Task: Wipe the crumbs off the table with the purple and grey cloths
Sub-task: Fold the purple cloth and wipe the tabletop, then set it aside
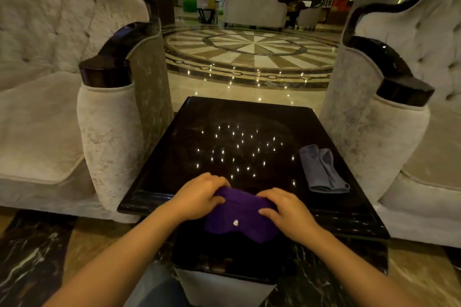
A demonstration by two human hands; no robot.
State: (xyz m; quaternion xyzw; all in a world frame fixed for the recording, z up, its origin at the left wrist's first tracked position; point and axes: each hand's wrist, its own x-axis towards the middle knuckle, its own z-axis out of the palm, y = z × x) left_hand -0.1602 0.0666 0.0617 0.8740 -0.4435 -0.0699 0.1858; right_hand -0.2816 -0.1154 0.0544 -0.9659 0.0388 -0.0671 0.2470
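The purple cloth (239,217) hangs over the near edge of the dark glossy table (174,147). My left hand (199,197) grips its left upper corner and my right hand (287,209) grips its right side. A small white crumb (235,223) lies on the purple cloth's lower part. The grey cloth (321,169) lies folded on the table's right side, apart from both hands. The tabletop reflects many small ceiling lights, so other crumbs on it are hard to tell.
A bin with a dark rim (224,269) stands right below the table's near edge, under the purple cloth. Pale upholstered armchairs (109,132) (389,132) flank the table closely on both sides. Polished marble floor (249,57) stretches beyond.
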